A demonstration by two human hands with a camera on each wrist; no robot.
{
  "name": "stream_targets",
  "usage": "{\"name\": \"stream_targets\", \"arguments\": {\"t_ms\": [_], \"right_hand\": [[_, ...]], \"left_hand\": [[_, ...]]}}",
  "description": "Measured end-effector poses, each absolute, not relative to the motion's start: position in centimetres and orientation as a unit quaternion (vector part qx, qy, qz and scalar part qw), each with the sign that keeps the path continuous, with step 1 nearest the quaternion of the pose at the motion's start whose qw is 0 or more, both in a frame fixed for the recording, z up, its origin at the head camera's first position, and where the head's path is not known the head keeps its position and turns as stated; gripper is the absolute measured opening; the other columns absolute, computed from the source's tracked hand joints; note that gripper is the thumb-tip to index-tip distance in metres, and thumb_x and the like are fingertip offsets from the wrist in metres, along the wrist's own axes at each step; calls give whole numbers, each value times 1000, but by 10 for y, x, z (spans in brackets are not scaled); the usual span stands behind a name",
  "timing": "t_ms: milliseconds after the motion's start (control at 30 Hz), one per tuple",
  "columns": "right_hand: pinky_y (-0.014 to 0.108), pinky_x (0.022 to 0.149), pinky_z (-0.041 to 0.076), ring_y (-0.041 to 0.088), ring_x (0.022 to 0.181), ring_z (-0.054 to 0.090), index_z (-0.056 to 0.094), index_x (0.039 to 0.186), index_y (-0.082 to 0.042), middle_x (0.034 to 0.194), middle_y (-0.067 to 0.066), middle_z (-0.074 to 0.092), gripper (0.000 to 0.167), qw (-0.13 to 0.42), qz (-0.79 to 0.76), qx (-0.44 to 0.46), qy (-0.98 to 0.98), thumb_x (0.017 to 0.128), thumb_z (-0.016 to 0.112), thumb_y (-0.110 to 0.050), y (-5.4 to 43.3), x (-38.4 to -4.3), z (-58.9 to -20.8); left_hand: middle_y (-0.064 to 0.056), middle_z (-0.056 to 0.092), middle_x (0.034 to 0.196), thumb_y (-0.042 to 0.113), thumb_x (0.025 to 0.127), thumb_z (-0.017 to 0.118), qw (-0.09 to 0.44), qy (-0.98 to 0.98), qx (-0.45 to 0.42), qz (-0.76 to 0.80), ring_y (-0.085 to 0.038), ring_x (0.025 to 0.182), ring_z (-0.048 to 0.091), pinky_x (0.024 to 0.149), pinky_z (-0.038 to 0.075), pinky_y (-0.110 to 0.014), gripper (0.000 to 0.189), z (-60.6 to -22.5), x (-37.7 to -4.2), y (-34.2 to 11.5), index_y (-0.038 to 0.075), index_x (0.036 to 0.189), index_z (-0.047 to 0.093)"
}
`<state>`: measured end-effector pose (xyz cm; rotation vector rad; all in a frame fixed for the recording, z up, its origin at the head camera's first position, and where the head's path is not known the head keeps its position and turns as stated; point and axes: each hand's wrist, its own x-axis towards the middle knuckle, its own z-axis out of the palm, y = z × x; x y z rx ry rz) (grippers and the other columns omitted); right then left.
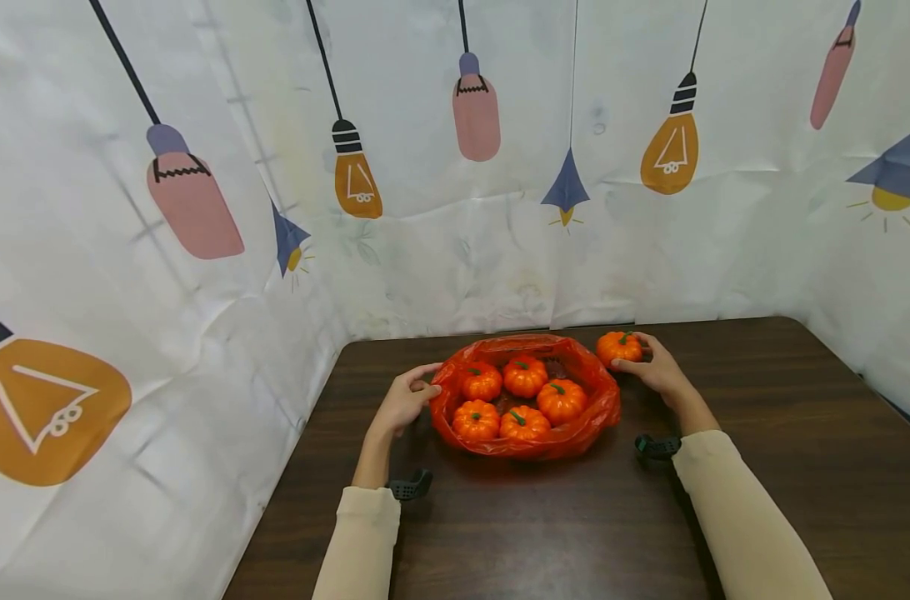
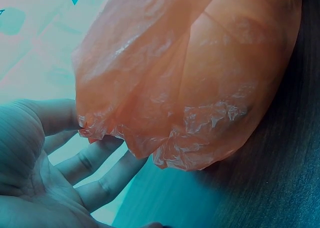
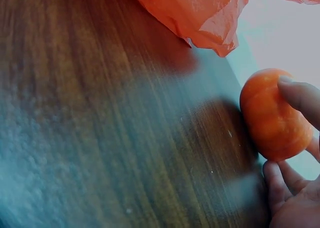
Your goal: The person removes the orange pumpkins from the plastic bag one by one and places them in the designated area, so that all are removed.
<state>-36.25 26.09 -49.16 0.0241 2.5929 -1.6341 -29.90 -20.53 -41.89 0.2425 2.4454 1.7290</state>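
Observation:
A red plastic bag (image 1: 526,450) lies with its mouth spread wide on the table, and several small orange pumpkins (image 1: 526,376) with green stems sit inside. At the bag's left rim my left hand (image 1: 406,402) pinches the thin plastic between thumb and fingers; some fingertips pass behind the film (image 2: 145,98) in the left wrist view. Just right of the bag, my right hand (image 1: 656,368) grips another small pumpkin (image 1: 617,347) between thumb and fingers. The right wrist view shows this pumpkin (image 3: 275,115) near the tabletop, with the thumb on its upper side.
The dark wood-grain table (image 1: 545,533) runs back to a white cloth (image 1: 425,275) printed with hanging lamps, which also rises along the left and right sides. Black wrist straps (image 1: 657,447) show at both cuffs.

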Motion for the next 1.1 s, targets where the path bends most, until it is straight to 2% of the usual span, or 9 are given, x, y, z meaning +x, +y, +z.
{"name": "stream_targets", "arguments": {"t_ms": [167, 267, 433, 633, 900, 1100], "right_hand": [[68, 118, 23, 52, 144, 27, 8, 165, -7, 161, 35, 22, 103, 36, -534, 4, 845, 94, 72, -46, 260, -363, -493], [68, 118, 23, 52, 144, 27, 8, 165, -8, 160, 35, 22, 102, 35, -539, 4, 842, 94, 72, -45, 259, -363, -493], [68, 118, 24, 52, 144, 28, 7, 165, -8, 160, 34, 22, 102, 34, -540, 2, 841, 95, 71, -45, 259, -362, -493], [68, 117, 25, 52, 146, 26, 5, 166, -10, 162, 34, 19, 105, 34, -547, 2, 836, 94, 72, -47, 261, -360, -495], [69, 117, 25, 54, 148, 22, 1, 166, -15, 164, 35, 11, 100, 43, -578, -8, 815, 97, 69, -41, 273, -352, -499], [70, 116, 24, 56, 149, 17, 1, 166, -14, 164, 35, 8, 96, 55, -597, -14, 800, 100, 66, -37, 281, -343, -497]], "left_hand": [[-22, 71, 93, 6, 101, 61, 63, 814, 74, 572, -17, 77, 65, 80, 57, -46, 46, -439, -313, -209, 5, 147, 54], [-19, 72, 92, 9, 101, 62, 52, 815, 72, 572, -15, 77, 65, 87, 56, -54, 46, -447, -317, -210, 8, 147, 56], [-14, 70, 88, 10, 101, 63, 41, 820, 72, 567, -15, 75, 63, 84, 57, -49, 43, -449, -317, -210, 11, 144, 60], [-12, 70, 86, 9, 101, 63, 39, 821, 71, 565, -15, 74, 63, 83, 56, -48, 43, -450, -318, -210, 12, 143, 60], [-10, 69, 85, 10, 101, 63, 49, 816, 68, 571, -18, 73, 58, 69, 51, -34, 47, -450, -318, -211, 9, 147, 56], [-7, 68, 82, 11, 100, 65, 45, 820, 68, 566, -20, 71, 57, 64, 47, -30, 45, -450, -319, -211, 11, 145, 59]]}}
